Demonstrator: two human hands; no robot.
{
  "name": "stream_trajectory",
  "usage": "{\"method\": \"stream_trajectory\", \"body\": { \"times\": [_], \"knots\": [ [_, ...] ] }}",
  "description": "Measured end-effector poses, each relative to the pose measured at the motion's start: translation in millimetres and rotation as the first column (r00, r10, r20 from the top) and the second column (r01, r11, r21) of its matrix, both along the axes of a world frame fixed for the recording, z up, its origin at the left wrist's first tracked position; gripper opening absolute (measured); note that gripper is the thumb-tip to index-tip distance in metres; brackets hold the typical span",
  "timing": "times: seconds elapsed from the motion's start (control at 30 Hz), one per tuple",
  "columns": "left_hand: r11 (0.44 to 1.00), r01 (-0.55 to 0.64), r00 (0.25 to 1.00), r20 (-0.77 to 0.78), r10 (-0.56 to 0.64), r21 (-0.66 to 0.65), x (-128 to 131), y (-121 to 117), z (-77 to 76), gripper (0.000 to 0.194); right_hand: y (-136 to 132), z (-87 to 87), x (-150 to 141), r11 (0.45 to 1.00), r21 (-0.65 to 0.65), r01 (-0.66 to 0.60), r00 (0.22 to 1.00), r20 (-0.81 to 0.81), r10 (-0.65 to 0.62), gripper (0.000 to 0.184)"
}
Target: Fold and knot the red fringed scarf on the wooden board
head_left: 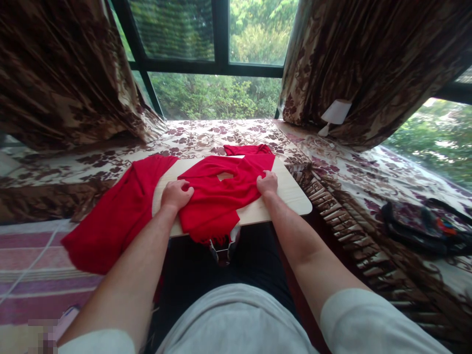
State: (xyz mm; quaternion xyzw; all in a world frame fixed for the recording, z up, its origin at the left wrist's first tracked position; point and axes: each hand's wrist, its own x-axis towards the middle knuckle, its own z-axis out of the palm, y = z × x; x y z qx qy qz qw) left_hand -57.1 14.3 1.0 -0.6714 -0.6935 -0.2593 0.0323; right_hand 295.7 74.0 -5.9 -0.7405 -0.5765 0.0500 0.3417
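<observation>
A red fringed scarf (221, 194) lies folded across a small light wooden lap table (291, 196), with one long end (114, 216) trailing off the table's left side onto the bedding. My left hand (176, 193) has its fingers curled and grips the scarf's left edge. At the right edge of the scarf, my right hand (267, 183) is closed and pinches the cloth. A small gap in the folds shows the tabletop in the middle.
Floral brown bedding (206, 135) spreads beyond the table, with brown curtains (62, 73) at both sides of a window. A white lamp (335, 114) stands at the back right. A dark bag (420, 226) lies to the right.
</observation>
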Motion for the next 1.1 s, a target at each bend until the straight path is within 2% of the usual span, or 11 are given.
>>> {"method": "stream_trajectory", "body": {
  "times": [0.07,0.17,0.23,0.33,0.43,0.67,0.83,0.93,1.0,1.1],
  "knots": [
    [1.0,-0.001,1.0,0.004,0.001,0.002,0,1,-0.4,0.034,-2,1.5,-1,1.0,0.005,0.014,1.0,0.007,-0.014,0.045],
    [1.0,-0.001,1.0,0.011,0.001,-0.001,-1,1,-0.4,0.034,-7,4.3,-3,0.984,0.032,0.178,0.984,-0.016,-0.177,0.049],
    [1.0,-0.01,1.0,0.02,0.01,-0.007,-1,0,0.1,0.035,-11,6.2,-4,0.966,0.001,0.259,0.965,-0.025,-0.259,0.05],
    [1.0,-0.027,0.999,0.037,0.027,-0.014,-1,-1,1.4,0.036,-15,8.1,-5,0.979,-0.067,0.193,0.981,0.001,-0.194,0.047],
    [0.999,-0.022,0.998,0.05,0.023,-0.03,0,-2,2.8,0.036,-15,7.4,-4,0.989,-0.065,0.132,0.991,0.026,-0.131,0.047],
    [0.999,-0.016,0.996,0.084,0.019,-0.038,2,-3,6.1,0.037,-7,-3.0,3,0.994,-0.049,0.103,0.992,0.085,-0.098,0.042],
    [0.998,-0.007,0.995,0.095,0.012,-0.059,1,-2,5.1,0.036,-2,-6.4,4,0.995,-0.089,0.05,0.995,0.087,-0.042,0.036],
    [0.998,-0.008,0.997,0.077,0.013,-0.063,-1,0,2.4,0.037,0,-2.8,6,1.0,-0.017,0.018,0.999,-0.03,-0.019,0.042],
    [0.998,-0.006,0.998,0.066,0.01,-0.06,-3,2,0.3,0.038,0,2.4,8,0.998,0.064,0.015,0.985,-0.172,-0.003,0.045],
    [0.999,0.002,0.998,0.06,0.002,-0.052,-5,4,-3.2,0.039,0,15.6,11,0.987,0.142,0.08,0.886,-0.464,-0.005,0.045]
  ]
}}
